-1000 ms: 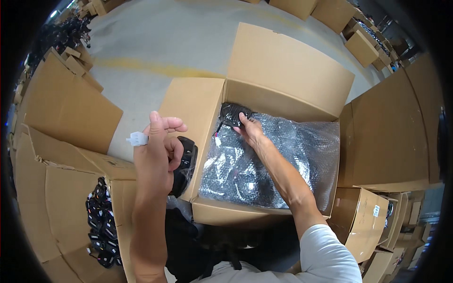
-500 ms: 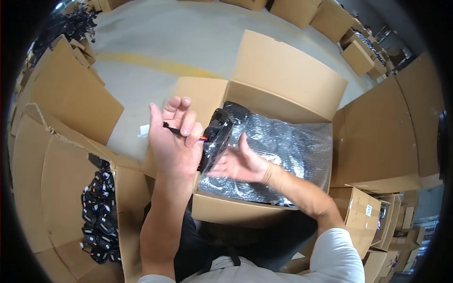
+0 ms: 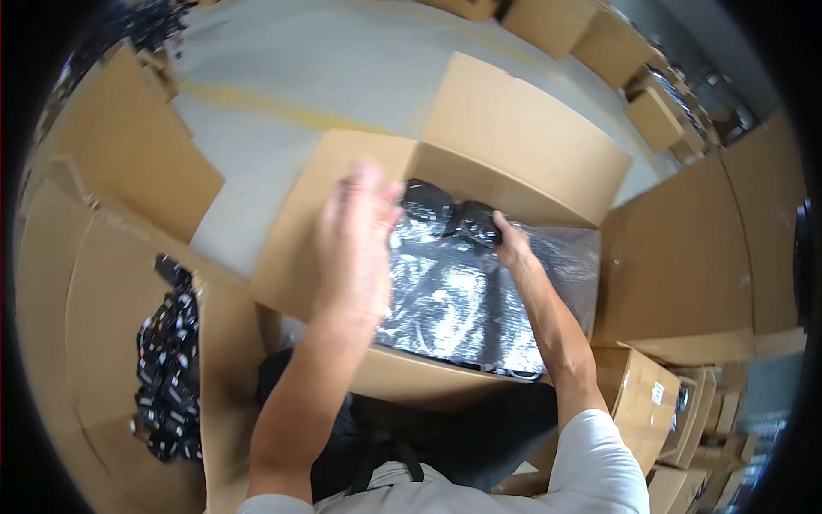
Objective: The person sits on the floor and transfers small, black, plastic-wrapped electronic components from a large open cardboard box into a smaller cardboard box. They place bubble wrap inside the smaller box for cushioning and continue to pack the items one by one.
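Observation:
My right hand (image 3: 512,242) grips a glossy black plastic part (image 3: 478,224) at its right side, low over the bubble wrap (image 3: 458,295) inside an open cardboard box (image 3: 531,184). Just left of that part lies a similar rounded black part (image 3: 425,206), near the box's far left corner. My left hand (image 3: 355,236) is raised over the box's left flap, smeared by motion. Its fingers look stretched upward, and nothing shows in them.
At my left a tall cardboard box (image 3: 229,377) holds a heap of small black parts (image 3: 169,368) with connectors. Another large carton (image 3: 676,248) stands close on the right. A smaller taped carton (image 3: 644,403) sits lower right. Yellow-striped grey floor (image 3: 274,51) lies beyond.
My right hand has moved forward and right, bringing the black part down onto the bubble wrap beside the other one. My left hand has let go of its cable and turned.

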Motion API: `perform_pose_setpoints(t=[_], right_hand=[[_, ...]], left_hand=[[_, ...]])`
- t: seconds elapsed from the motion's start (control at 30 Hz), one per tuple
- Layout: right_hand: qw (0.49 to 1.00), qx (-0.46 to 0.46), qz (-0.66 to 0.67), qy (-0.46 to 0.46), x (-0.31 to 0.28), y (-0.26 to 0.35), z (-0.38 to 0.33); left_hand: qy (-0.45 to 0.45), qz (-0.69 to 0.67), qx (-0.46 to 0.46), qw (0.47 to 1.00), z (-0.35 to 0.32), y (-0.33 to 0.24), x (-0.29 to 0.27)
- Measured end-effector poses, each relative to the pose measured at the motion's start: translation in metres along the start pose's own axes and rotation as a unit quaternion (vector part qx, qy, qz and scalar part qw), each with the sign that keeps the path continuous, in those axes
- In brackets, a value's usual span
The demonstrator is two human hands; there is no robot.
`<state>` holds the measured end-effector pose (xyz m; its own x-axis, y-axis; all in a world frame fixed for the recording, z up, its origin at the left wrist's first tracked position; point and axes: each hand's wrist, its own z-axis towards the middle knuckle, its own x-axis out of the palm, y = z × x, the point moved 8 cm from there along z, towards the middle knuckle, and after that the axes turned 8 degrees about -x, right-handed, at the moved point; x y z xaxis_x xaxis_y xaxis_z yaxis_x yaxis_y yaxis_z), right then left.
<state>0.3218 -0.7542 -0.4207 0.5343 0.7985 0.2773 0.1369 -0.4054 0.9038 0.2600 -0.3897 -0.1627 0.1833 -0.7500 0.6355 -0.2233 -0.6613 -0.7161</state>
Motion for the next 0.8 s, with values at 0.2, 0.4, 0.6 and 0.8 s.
perform_pose_setpoints(t=[0.2,0.4,0.6,0.8], right_hand=[[0.795,-0.356,-0.482,0.098,0.016,0.012,0.000],[0.674,-0.432,-0.588,0.119,0.003,0.030,0.018],[0.785,-0.153,-0.552,0.234,-0.038,0.026,-0.073],[0.749,-0.098,-0.606,0.251,-0.048,0.019,-0.139]], left_hand=[[0.067,0.092,0.047,0.992,-0.021,-0.004,-0.012],[0.134,0.384,0.167,0.898,-0.094,-0.082,-0.069],[-0.160,0.564,0.151,0.796,-0.162,-0.213,-0.376],[-0.079,0.809,-0.482,0.328,-0.293,-0.137,-0.675]])
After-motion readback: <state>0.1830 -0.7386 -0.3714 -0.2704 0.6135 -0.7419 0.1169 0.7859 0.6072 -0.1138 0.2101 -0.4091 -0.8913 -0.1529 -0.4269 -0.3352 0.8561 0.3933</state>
